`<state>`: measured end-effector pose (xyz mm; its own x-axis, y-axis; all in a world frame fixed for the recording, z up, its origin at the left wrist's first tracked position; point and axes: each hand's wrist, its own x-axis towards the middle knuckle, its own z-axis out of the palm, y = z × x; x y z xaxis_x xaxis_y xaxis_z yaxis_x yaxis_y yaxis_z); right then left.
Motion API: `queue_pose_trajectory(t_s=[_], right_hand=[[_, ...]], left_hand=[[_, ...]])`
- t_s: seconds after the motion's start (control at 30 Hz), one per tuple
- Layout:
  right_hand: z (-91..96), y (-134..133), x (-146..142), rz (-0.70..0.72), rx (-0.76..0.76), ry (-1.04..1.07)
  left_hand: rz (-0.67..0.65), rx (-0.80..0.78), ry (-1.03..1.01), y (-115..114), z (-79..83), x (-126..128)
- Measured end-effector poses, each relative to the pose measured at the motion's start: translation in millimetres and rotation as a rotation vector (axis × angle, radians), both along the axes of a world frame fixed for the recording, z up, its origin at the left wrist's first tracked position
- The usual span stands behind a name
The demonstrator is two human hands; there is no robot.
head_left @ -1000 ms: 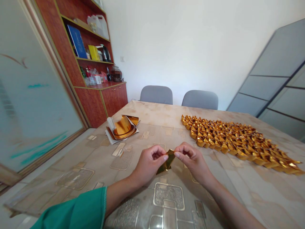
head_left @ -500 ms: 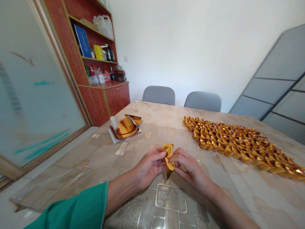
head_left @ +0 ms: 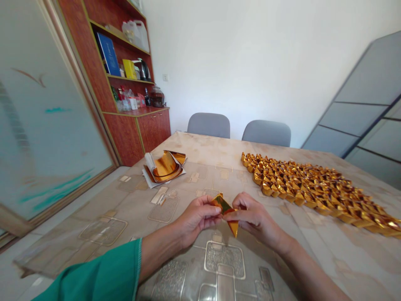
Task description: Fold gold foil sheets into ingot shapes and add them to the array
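A small piece of folded gold foil paper [head_left: 224, 205] is held over the table between both hands, tilted, with one pointed end hanging down to the right. My left hand [head_left: 199, 215] pinches its left end between thumb and fingers. On the other side my right hand [head_left: 252, 217] grips the right part, thumb and index finger closed on it. Fingers hide some of the folds. To the right lie rows of finished-looking folded gold paper pieces [head_left: 307, 188]. A stack of loose gold paper sheets [head_left: 166, 167], curled and pale on the back, lies to the left.
The table [head_left: 106, 251] wears a patterned, clear-covered cloth. Two grey chairs [head_left: 209, 125] [head_left: 266, 133] stand along its far side. A reddish wooden cabinet [head_left: 153, 129] with bottles and a kettle is at the back left, beside a frosted sliding door [head_left: 50, 117].
The gold paper piece has turned from nearly upright to slanted, and its shape has opened at the upper left. My right hand has shifted slightly right with its grip changed.
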<state>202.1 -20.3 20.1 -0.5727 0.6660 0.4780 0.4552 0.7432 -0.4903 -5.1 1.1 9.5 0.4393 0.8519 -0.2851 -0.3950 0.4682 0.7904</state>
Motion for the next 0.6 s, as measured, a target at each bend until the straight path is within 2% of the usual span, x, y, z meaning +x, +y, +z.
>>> queue_pose_trajectory(t_s=[0.23,0.4,0.6], right_hand=[[9.7,-0.4,-1.3,0.057,-0.226,0.236],[7.1,-2.5,-2.8,-0.012,-0.365,0.35],[3.4,-2.8,-0.6,-0.013,-0.471,0.438]], left_hand=[[-0.014,0.063,0.012,-0.6,1.2,-0.3],[0.01,0.074,-0.006,-1.0,1.4,1.2],[0.032,0.083,0.003,-3.6,5.1,1.8]])
